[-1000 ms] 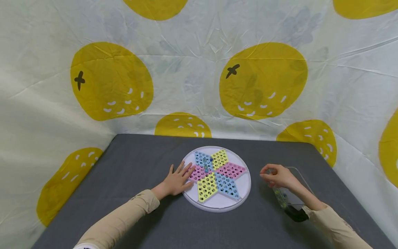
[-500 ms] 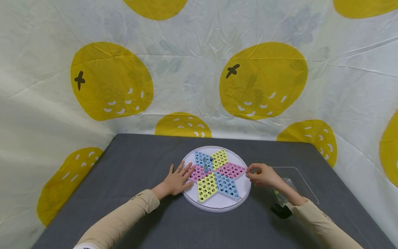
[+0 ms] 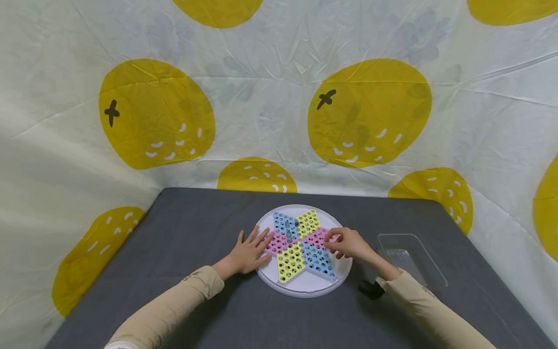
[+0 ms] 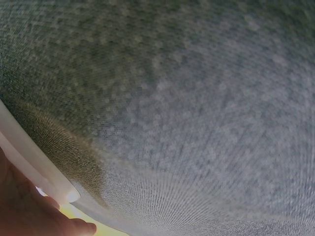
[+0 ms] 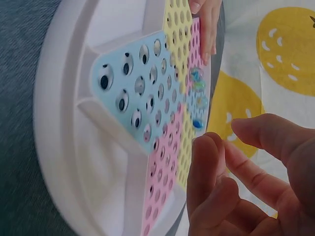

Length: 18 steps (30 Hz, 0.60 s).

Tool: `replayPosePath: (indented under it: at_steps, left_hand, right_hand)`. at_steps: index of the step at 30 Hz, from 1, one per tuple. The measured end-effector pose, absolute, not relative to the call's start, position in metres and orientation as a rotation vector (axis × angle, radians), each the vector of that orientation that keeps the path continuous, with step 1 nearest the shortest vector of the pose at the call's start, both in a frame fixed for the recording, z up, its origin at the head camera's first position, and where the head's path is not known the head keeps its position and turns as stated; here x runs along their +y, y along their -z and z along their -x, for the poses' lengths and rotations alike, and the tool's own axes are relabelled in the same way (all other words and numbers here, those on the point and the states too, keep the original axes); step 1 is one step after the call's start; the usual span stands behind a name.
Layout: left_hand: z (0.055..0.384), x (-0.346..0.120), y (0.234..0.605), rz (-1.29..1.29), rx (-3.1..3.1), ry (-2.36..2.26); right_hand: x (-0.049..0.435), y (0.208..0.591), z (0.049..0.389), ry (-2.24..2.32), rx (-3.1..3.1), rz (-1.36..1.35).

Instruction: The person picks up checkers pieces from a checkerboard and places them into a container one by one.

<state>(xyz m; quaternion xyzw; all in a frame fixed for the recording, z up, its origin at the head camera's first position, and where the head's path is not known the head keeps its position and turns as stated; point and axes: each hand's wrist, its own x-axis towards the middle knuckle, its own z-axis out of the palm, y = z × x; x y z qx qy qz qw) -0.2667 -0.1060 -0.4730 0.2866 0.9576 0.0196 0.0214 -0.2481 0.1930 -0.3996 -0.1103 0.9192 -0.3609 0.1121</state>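
In the head view a round white game board (image 3: pixel 270 278) lies on the dark tabletop, with a pierced star of pink, yellow and blue points. Several glass marbles (image 5: pixel 202 102) sit in its holes on the far left, one of them a deep blue marble (image 5: pixel 198 123). My left hand (image 3: pixel 246 253) rests on the board's left rim, fingers spread. Over the right pink point (image 3: pixel 315 237) hovers my right hand (image 3: pixel 348 244), thumb and fingers bent toward each other. I cannot tell whether a marble is between them. The right wrist view shows those fingertips (image 5: pixel 211 142) above the board.
A clear plastic tray (image 3: pixel 420 245) stands right of the board, partly behind the right forearm. A black wrist device (image 3: pixel 370 289) hangs under the right wrist. Patterned cloth (image 3: pixel 261 121) with yellow fruit shapes rises behind the table.
My right hand has travelled left from beside the clear tray to above the board's right side, its fingers staying bent. The left hand and the board have kept their places.
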Motion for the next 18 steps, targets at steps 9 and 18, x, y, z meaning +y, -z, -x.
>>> replayPosePath:
  at_steps: [9, 18]
  left_hand:
    - [0.265, -0.105, 0.469, -0.871, 2.963, -0.047]
    - [0.265, -0.105, 0.469, -0.881, 2.956, -0.052]
  right_hand:
    - [0.171, 0.406, 0.258, 1.08, 2.668, 0.297]
    - [0.152, 0.422, 0.267, 1.104, 2.685, 0.243]
